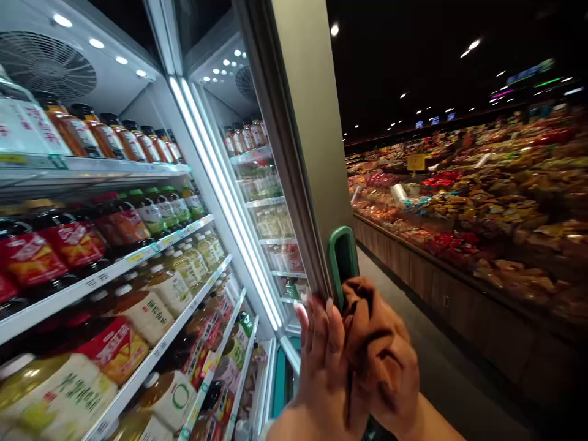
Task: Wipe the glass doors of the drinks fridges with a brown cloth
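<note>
A cooler door (307,122) with a pale frame stands ajar beside lit drink shelves. My left hand (321,367) lies along the lower part of the door's edge, fingers stretched upward and holding nothing. Just to its right, my right hand (404,373) is closed around a bunched brown cloth (367,312). The cloth is up against the bottom of the green door handle (342,257); whether it presses on the handle or only overlaps it I cannot tell. Part of my right hand's fingers is hidden in the folds.
Inside the cooler, shelves (105,266) carry rows of bottled drinks (151,306). A bright light strip (220,184) runs down the cabinet's side. Across the aisle floor (441,355), a long wood-panelled display (413,263) holds heaps of packaged goods, blurred.
</note>
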Motion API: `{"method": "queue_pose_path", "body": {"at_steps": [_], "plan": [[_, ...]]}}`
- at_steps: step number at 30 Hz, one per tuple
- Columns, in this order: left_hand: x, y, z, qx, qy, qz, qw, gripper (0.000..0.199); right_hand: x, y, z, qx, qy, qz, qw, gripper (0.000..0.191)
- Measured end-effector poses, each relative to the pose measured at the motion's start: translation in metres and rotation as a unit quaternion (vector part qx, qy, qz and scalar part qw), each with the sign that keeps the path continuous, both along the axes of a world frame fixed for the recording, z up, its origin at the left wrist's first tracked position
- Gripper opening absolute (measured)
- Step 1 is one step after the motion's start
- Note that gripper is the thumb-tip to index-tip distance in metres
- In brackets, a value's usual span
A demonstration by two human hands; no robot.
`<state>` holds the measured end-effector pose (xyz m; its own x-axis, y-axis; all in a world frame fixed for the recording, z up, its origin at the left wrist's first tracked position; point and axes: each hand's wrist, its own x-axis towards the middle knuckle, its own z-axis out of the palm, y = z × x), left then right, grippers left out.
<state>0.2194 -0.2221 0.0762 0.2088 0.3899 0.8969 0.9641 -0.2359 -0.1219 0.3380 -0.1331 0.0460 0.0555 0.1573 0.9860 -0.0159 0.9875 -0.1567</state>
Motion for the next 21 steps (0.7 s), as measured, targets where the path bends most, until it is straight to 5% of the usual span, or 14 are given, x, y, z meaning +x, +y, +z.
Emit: {"method": "queue_pose_path", "body": {"at_steps": [3, 6, 8, 12, 15, 17, 21], "plan": [[0.004, -0.018, -0.046, 0.007, 0.014, 0.093, 0.996, 0.075, 0.004, -0.003, -0.050, 0.017, -0.039, 0.055, 0.998, 0.024], [0.017, -0.033, -0.055, -0.021, 0.016, 0.164, 0.986, 0.076, 0.008, -0.003, -0.059, 0.009, -0.056, 0.116, 0.992, 0.036], [0.027, -0.039, -0.038, -0.033, 0.009, 0.182, 0.983, 0.073, 0.007, -0.001, -0.036, 0.009, -0.068, 0.153, 0.986, 0.040], [0.038, -0.045, 0.021, -0.016, -0.057, 0.221, 0.973, 0.070, -0.011, 0.001, 0.031, 0.006, -0.042, 0.269, 0.962, 0.035], [0.038, -0.053, 0.041, -0.039, -0.069, 0.251, 0.965, 0.071, -0.026, -0.010, 0.046, -0.104, -0.004, 0.387, 0.916, 0.036], [0.040, -0.063, 0.032, -0.063, -0.063, 0.281, 0.956, 0.076, -0.027, -0.026, 0.029, -0.216, -0.010, 0.452, 0.865, 0.041], [0.050, -0.089, -0.017, -0.125, -0.038, 0.349, 0.928, 0.085, -0.016, -0.067, -0.040, -0.419, -0.057, 0.535, 0.731, 0.047]]}}
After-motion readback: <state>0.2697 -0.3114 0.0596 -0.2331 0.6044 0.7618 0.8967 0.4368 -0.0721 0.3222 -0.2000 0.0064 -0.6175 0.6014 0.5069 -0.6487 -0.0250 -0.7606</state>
